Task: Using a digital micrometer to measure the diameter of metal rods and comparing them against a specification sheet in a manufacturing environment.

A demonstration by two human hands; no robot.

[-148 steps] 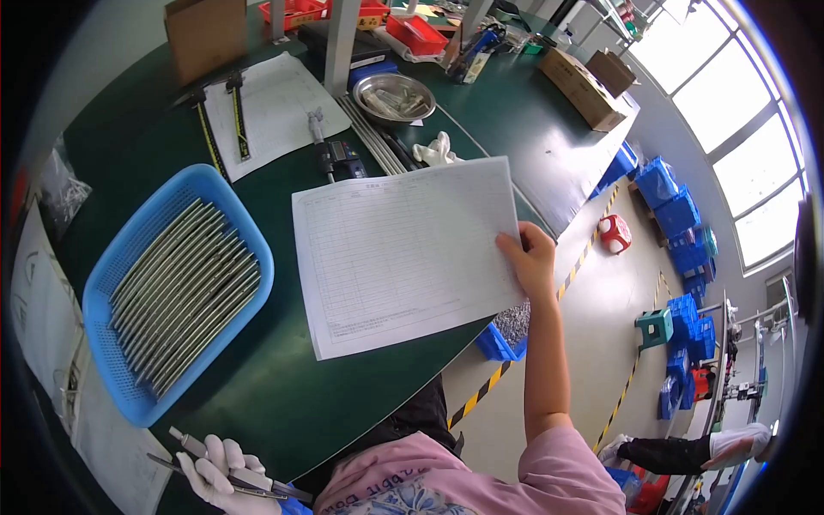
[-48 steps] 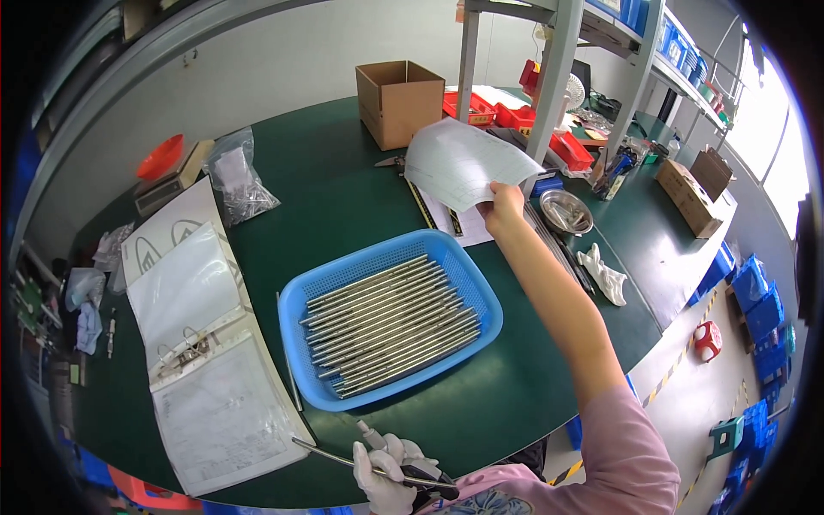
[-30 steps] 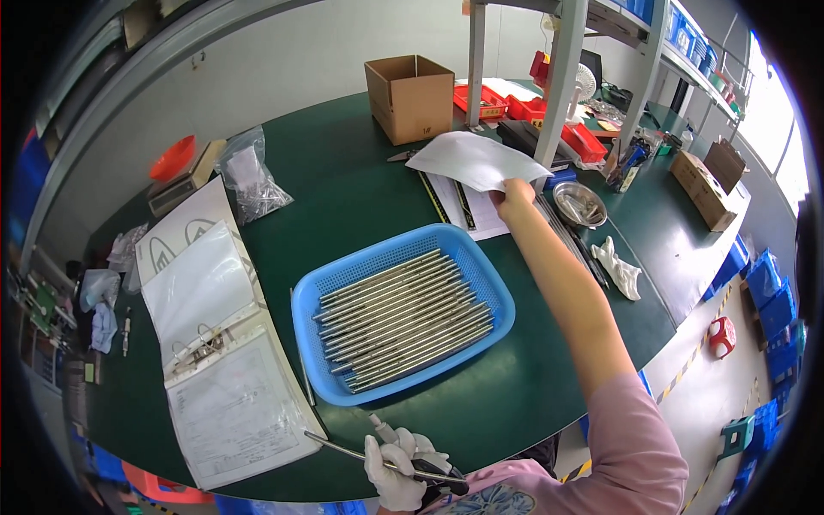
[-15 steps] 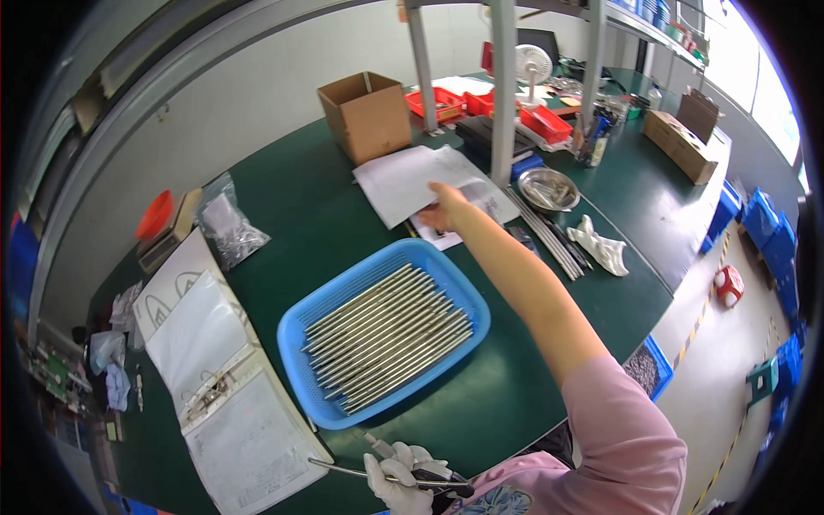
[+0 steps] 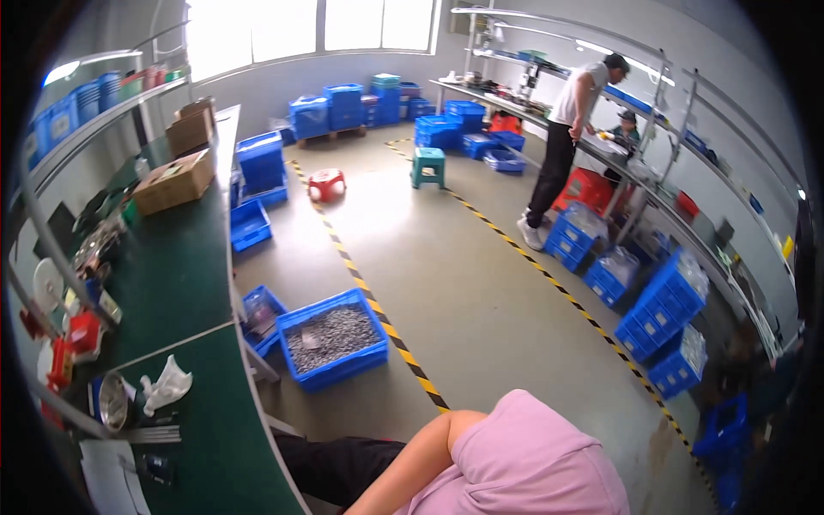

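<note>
Neither of my hands is in the picture. My bare right arm (image 5: 410, 470) reaches down past the lower edge from a pink sleeve (image 5: 536, 459), so what that hand touches is hidden. The arm passes beside the green worktable (image 5: 210, 403) at the left. On that table lie a crumpled white glove or cloth (image 5: 167, 384), a round metal bowl (image 5: 112, 402), a few thin metal rods (image 5: 156, 435) and white paper sheets (image 5: 110, 481).
A blue crate (image 5: 348, 373) full of small grey parts stands on the floor beside the table. Farther off are a red stool (image 5: 327, 184), a green stool (image 5: 427, 168) and stacked blue crates (image 5: 657, 318). A person (image 5: 566, 129) stands at the right-hand bench, another beyond.
The view has swung right, toward the floor and far benches. The blue basket of metal rods, the binder and both my hands have left the picture.
</note>
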